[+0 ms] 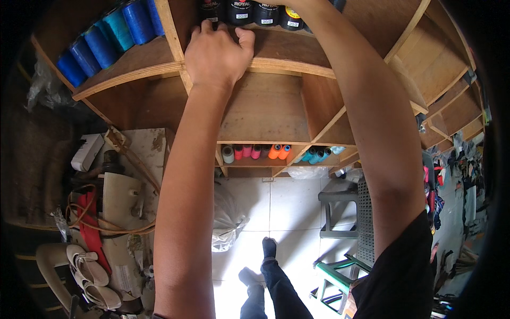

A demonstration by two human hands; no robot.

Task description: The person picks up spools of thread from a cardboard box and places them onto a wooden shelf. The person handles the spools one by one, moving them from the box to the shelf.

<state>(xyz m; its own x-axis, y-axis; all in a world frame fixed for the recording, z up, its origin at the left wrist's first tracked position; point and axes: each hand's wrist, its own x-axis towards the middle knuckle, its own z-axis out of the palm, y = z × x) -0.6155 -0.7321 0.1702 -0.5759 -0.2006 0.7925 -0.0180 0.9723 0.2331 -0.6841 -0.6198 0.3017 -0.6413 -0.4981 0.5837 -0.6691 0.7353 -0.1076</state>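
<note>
My left hand [218,56] rests on the front edge of a wooden shelf [292,65], thumb spread and fingers bent forward onto the board. Its fingertips reach the base of a black thread spool [211,11] at the left end of a row. Beside that one stand more black thread spools [267,15], upright, each with a small white label. Across them at the top edge lies a sliver of my right hand [289,2]. The picture cuts off its fingers, so their grip is hidden. Blue thread spools [98,47] fill the compartment to the left.
Below are compartments with orange spools [275,151] and teal spools [314,155]. A sewing machine [121,196] and pale sandals [93,274] lie at the left. A plastic bag [226,223] sits on the tiled floor; a grey stool [340,212] and a green stool [337,276] stand at the right.
</note>
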